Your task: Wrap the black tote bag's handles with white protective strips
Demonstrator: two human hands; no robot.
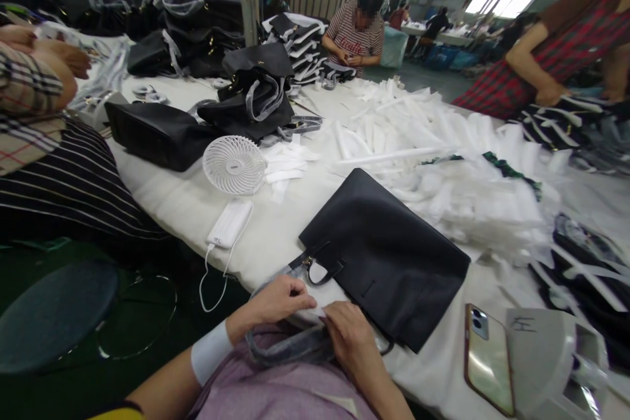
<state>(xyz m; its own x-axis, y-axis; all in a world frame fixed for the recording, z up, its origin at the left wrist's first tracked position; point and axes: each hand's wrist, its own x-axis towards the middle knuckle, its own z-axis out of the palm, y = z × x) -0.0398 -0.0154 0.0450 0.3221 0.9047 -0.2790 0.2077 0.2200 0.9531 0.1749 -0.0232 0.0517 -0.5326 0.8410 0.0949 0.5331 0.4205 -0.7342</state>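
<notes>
A black handbag (388, 256) lies flat on the white-covered table, its handle side toward me. One of its handles (290, 349), wrapped in clear plastic, loops down over my lap. My left hand (278, 300) is closed in a pinch, thumb toward the right. Close beside it, my right hand (352, 335) is closed too, fingers bent over the wrapped handle near the bag's edge. A thin whitish piece of plastic wrap (316, 312) shows between the fingertips of both hands. A small metal fitting (308, 261) sits where the handle meets the bag.
A white fan (234, 165) and a white power bank (229, 224) with a cable stand left of the bag. To the right lie a phone (488, 357) and a heap of white strips (457, 190). Black bags (162, 134) are piled behind. Co-workers sit around; a stool (54, 315) is at left.
</notes>
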